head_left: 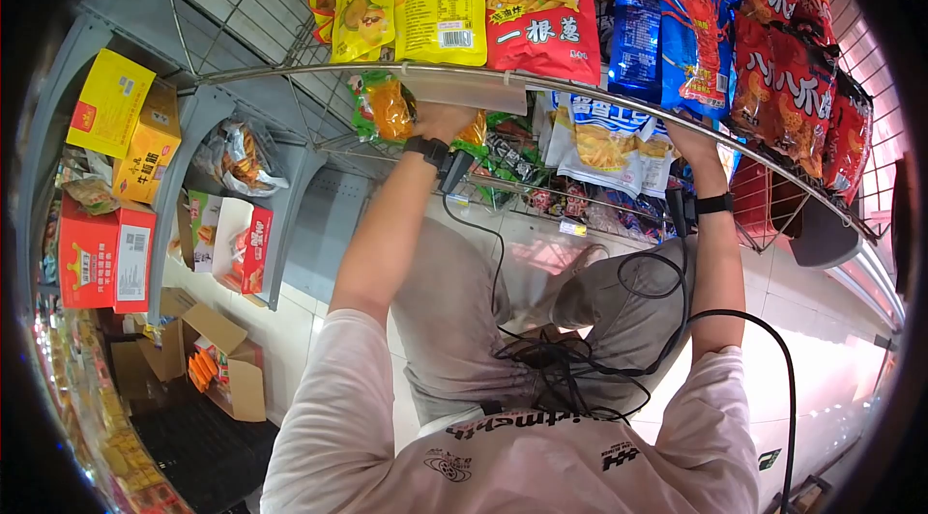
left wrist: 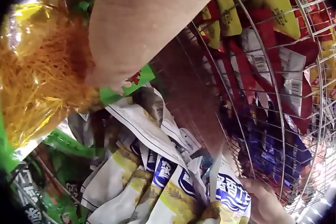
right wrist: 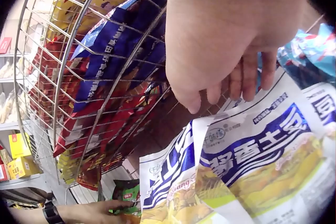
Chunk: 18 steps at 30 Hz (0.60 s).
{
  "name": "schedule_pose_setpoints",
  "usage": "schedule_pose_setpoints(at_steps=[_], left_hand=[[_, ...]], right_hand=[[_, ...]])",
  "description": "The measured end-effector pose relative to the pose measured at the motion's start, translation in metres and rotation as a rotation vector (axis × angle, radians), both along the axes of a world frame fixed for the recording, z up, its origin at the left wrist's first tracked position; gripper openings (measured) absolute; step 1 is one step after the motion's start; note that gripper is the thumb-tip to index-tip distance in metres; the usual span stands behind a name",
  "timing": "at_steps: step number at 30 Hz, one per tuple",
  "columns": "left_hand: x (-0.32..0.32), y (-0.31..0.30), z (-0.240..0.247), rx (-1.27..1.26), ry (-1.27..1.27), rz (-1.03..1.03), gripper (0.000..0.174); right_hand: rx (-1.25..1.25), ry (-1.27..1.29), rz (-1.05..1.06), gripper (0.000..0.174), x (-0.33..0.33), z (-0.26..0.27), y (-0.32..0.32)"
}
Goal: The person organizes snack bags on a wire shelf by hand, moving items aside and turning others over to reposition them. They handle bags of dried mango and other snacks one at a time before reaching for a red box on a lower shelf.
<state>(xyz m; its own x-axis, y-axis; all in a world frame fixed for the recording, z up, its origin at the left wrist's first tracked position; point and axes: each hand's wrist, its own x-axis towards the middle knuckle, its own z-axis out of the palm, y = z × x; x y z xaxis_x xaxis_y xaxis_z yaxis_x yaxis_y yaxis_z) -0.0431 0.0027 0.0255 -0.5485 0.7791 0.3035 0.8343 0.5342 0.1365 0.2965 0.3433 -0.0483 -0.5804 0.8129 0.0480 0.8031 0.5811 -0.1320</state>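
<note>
In the head view my left hand (head_left: 445, 120) reaches under the upper rack's front rail, beside an orange-and-green snack bag (head_left: 390, 108). The left wrist view has this hand (left wrist: 142, 29) against the orange bag (left wrist: 42, 71); its fingertips are mostly hidden. From the right wrist view, the left hand's fingers (right wrist: 113, 204) lie extended on a green packet (right wrist: 126, 195). My right hand (head_left: 691, 142) is at the white potato snack bags (head_left: 609, 142). Its loosely bent fingers (right wrist: 236, 83) hang at the top edge of a white bag (right wrist: 252, 155); whether they press on it is unclear.
Yellow mango bags (head_left: 440, 2), a red bag (head_left: 541, 7), blue bags (head_left: 677, 21) and more red bags (head_left: 783, 70) fill the wire rack above. Grey shelves (head_left: 179, 157) with boxes stand left. A black cable (head_left: 788, 369) loops over the lap; cartons (head_left: 237, 369) sit lower left.
</note>
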Motion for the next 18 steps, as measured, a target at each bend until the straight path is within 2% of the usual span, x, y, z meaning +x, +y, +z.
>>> schedule_pose_setpoints(at_steps=[1,2,4,5,6,8,9,10,11,13,14,16,17,18], left_hand=[[0.001,0.000,0.000,0.019,0.006,-0.006,0.045],[0.002,0.000,0.003,0.018,0.004,-0.008,0.045],[0.007,0.001,0.008,0.037,-0.002,-0.003,0.046],[0.008,0.002,0.004,0.035,-0.008,-0.009,0.046],[0.008,0.001,-0.003,0.104,0.042,-0.025,0.045],[0.012,0.001,-0.006,0.173,0.078,-0.057,0.045],[0.014,0.002,0.001,0.136,0.001,-0.043,0.046],[0.016,0.002,0.003,0.097,-0.077,-0.030,0.046],[0.007,0.006,-0.007,0.113,0.050,-0.116,0.043],[0.018,0.009,0.003,0.160,0.016,-0.120,0.042],[0.022,0.010,0.006,0.205,-0.009,-0.111,0.041],[0.026,0.016,0.002,0.229,0.049,-0.168,0.040],[0.031,0.019,0.004,0.215,0.104,-0.164,0.040],[0.036,0.021,0.006,0.200,0.158,-0.159,0.040]], right_hand=[[0.040,0.033,-0.008,0.060,0.001,-0.003,0.001],[0.040,0.031,-0.009,0.060,0.000,0.014,-0.011],[-0.023,-0.059,0.125,0.059,-0.004,0.067,-0.049],[0.007,-0.026,0.125,0.056,-0.004,0.064,-0.047],[-0.128,0.105,0.046,0.053,-0.006,0.045,-0.026],[-0.066,0.211,0.032,0.049,0.001,-0.023,0.024],[0.018,0.145,0.025,0.044,0.001,-0.035,0.028],[0.036,0.187,0.049,0.040,0.001,-0.052,0.041],[-0.009,0.199,0.027,0.040,0.002,-0.050,0.043],[-0.044,0.197,0.012,0.038,-0.002,-0.034,0.028],[-0.073,0.342,-0.003,0.035,-0.002,-0.033,0.027],[-0.148,0.214,0.001,0.066,-0.004,0.076,-0.048],[-0.147,0.213,-0.007,0.066,0.000,0.074,-0.044],[-0.020,0.160,0.068,0.061,0.005,0.071,-0.038]])
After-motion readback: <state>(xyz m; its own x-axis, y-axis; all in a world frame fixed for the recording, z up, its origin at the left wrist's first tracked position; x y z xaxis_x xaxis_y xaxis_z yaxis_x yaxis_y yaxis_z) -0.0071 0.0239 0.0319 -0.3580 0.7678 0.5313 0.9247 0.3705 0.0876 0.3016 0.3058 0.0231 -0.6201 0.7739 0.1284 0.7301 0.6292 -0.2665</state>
